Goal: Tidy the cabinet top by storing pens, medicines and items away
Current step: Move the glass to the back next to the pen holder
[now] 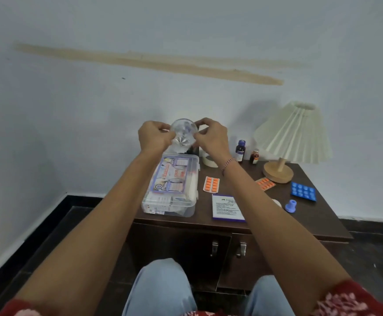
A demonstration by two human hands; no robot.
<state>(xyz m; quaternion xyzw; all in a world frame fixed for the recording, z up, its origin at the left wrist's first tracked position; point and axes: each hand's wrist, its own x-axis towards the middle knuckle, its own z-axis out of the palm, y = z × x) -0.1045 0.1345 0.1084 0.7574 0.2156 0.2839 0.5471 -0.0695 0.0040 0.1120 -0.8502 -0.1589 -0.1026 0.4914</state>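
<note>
Left hand (153, 137) & right hand (211, 138) both pinch clear glass (183, 132), tilted, at 12 o'clock of first-aid box (172, 190); I'd grip firm w/ fingers, set down upright.

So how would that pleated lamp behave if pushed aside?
The lamp looks top-heavy: a wide shade on a thin stem, so pushing the shade would probably tilt it. Its broad round wooden base should slide steadily if pushed low. The pleated shade seems light and easily crushed.

Left hand (154, 135) and right hand (211, 136) both grip a clear glass (183, 133), tilted, over the plastic box (172, 190) on the cabinet (277, 215), lamp (293, 131) off right.
</note>
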